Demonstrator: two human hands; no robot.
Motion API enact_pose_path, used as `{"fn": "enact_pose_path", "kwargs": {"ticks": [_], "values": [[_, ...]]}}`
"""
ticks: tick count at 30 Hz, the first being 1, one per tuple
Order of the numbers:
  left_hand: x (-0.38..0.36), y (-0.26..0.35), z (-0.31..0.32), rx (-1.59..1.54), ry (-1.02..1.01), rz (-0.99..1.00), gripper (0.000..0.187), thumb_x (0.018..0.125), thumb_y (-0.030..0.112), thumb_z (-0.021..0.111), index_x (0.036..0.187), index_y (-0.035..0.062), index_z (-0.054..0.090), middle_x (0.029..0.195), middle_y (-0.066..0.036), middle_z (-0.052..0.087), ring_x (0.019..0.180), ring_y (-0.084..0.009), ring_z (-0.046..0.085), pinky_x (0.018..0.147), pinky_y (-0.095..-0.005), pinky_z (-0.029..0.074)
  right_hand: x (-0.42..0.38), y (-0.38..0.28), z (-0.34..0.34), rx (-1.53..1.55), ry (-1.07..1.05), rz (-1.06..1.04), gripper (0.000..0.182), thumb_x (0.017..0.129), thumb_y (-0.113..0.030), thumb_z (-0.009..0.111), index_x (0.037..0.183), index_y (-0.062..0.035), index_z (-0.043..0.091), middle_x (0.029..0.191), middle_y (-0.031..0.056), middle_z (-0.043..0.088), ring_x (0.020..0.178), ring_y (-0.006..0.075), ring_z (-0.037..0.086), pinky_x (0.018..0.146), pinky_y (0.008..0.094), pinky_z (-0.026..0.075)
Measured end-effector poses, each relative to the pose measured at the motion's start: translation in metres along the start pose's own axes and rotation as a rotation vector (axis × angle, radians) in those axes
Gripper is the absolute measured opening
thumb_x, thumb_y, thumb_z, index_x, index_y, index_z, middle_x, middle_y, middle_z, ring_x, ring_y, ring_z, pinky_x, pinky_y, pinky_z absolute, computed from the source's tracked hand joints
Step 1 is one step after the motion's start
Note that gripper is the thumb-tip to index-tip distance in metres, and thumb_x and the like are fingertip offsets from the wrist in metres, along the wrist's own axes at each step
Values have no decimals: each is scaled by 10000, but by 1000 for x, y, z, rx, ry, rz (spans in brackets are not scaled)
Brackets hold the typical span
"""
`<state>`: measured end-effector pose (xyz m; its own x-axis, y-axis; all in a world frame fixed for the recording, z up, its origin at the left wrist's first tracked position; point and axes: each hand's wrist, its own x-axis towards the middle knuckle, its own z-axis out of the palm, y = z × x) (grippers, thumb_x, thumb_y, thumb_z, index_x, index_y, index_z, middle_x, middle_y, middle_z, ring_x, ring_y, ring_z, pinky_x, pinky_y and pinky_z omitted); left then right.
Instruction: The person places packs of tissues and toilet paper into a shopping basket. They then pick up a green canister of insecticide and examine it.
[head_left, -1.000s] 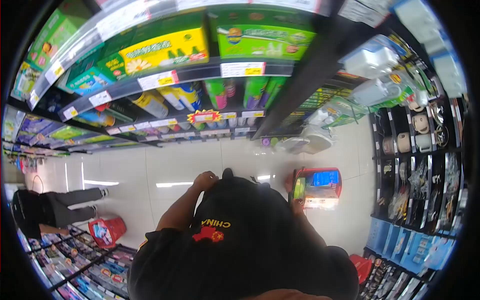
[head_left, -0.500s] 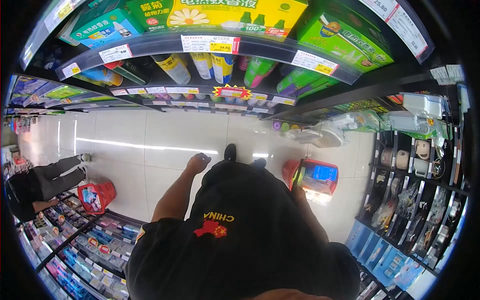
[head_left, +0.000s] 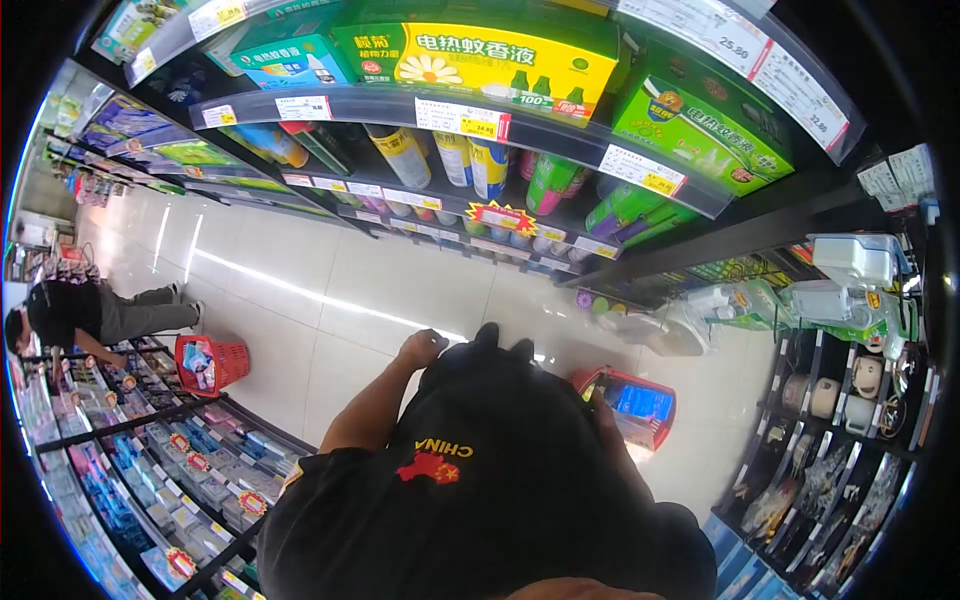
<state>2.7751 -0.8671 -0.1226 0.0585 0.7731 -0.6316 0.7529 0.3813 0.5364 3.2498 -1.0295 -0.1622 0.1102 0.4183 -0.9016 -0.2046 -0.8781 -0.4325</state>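
Note:
My left hand [head_left: 422,348] hangs in front of my body over the floor, its fingers curled in with nothing visible in them. At my right side, my right hand [head_left: 602,405] grips a red shopping basket [head_left: 661,425] near its body-side edge; the fingers are partly hidden. Inside the basket lies a blue package [head_left: 641,401]. Ahead of me, a shelf [head_left: 360,113] carries a yellow-and-green box [head_left: 480,62] and a green box [head_left: 705,125]. Spray cans [head_left: 402,158] stand on the level below.
A person in dark clothes [head_left: 75,310] leans over shelves at the left, beside another red basket [head_left: 222,366]. Hanging goods on a rack [head_left: 800,440] line the right side. Packaged white goods [head_left: 665,330] jut out near my basket. Shiny tiled floor [head_left: 290,300] runs between the shelves.
My view has turned, so the shelf boxes sit lower and further right. My left hand has come closer to my body. The person at the left now reaches toward the shelves.

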Motion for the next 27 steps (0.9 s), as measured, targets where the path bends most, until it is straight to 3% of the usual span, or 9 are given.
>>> {"fn": "enact_pose_path", "kwargs": {"ticks": [1, 6, 9, 12, 16, 19, 21, 24, 27], "values": [[-14, 8, -7, 53, -20, 152, 455, 866, 435, 601, 1026, 22, 707, 954, -175, 715, 873, -294, 696, 830, -395, 539, -5, -10, 8, -65, 41, -77, 720, 875, -729, 495, 853, -23, 641, 645, 40, 568, 502, 170, 524, 445, 297, 381], [-36, 8, 1, 49, 20, -66, 465, 873, 441, 611, 1055, 25, 709, 1088, -190, 693, 1042, -335, 656, 920, -417, 507, 17, -25, 9, 147, 3, -78, 489, 893, -524, 625, 871, -36, 604, 694, 91, 616, 567, 243, 625, 531, 365, 510], [-46, -2, 2, 49, 79, -85, 463, 869, 463, 606, 1051, 50, 712, 1107, -194, 682, 1070, -354, 638, 946, -436, 493, 32, -16, -3, -164, -60, -367, 472, 890, -507, 633, 855, -38, 593, 686, 91, 606, 576, 251, 637, 536, 369, 516], [-39, -23, 7, 64, 56, -84, 463, 867, 472, 601, 1051, 63, 715, 1127, -198, 670, 1090, -359, 626, 964, -440, 482, 18, -32, 6, 145, -1, -48, 470, 890, -499, 636, 842, -35, 580, 685, 87, 604, 585, 243, 646, 550, 383, 525], [13, -85, 27, 232, 77, 219, 457, 871, 460, 599, 1046, 55, 716, 1131, -201, 669, 1096, -360, 623, 971, -435, 481, 43, -8, 3, -187, 31, -382, 551, 882, -539, 620, 934, 9, 618, 740, 106, 619, 632, 239, 658, 592, 409, 532], [-8, -19, -20, 60, 52, -77, 456, 871, 459, 598, 1043, 54, 716, 1132, -196, 673, 1099, -355, 623, 968, -427, 484, 37, -8, 7, -607, 157, -380, 678, 871, -588, 604, 1063, 63, 611, 915, 169, 666, 737, 262, 678, 638, 419, 533], [8, -23, -29, -46, 88, 30, 450, 868, 442, 607, 1033, 35, 708, 1073, -189, 688, 1003, -329, 653, 906, -407, 509, 54, 4, -2, -898, 214, -492, 765, 861, -610, 608, 1160, 94, 576, 1054, 206, 674, 822, 271, 687, 671, 416, 537], [31, -28, -38, -151, 158, 158, 431, 878, 389, 610, 1018, -11, 689, 961, -167, 702, 769, -253, 697, 758, -376, 552, 24, -2, 8, -874, 178, -580, 621, 889, -510, 631, 1260, -17, 562, 1058, 211, 660, 867, 265, 685, 701, 400, 551], [36, -24, -55, -126, 67, 72, 448, 867, 442, 605, 1016, 34, 715, 1087, -191, 690, 1058, -362, 638, 931, -428, 494, -20, -22, 42, -722, 168, -517, 457, 906, -360, 661, 1304, -158, 561, 1031, 215, 655, 869, 258, 691, 716, 384, 564]]}}
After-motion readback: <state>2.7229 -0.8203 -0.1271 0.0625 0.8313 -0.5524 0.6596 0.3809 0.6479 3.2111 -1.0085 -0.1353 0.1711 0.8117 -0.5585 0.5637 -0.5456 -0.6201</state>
